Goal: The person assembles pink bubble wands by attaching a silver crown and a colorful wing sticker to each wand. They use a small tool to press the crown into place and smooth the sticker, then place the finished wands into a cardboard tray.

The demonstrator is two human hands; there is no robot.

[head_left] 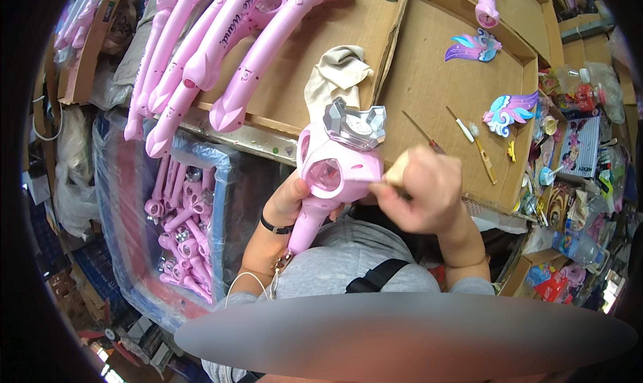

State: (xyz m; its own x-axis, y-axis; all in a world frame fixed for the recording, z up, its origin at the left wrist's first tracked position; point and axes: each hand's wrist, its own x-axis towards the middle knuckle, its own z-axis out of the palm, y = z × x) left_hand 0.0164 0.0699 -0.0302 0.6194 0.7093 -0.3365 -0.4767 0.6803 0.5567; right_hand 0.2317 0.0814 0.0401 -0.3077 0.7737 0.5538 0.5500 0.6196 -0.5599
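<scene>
My left hand grips a pink toy wand by the neck below its head, holding it upright over my lap. The wand's head has a round opening and a silver crown piece on top. My right hand is closed around a tool with a pale wooden handle, its tip pressed against the right side of the wand's head. A dark band sits on my left wrist.
Several pink wand bodies lie on the cardboard work surface ahead. A plastic-lined bin at left holds several finished wands. Screwdrivers, coloured wing pieces and a beige cloth lie on the cardboard. Clutter fills the right side.
</scene>
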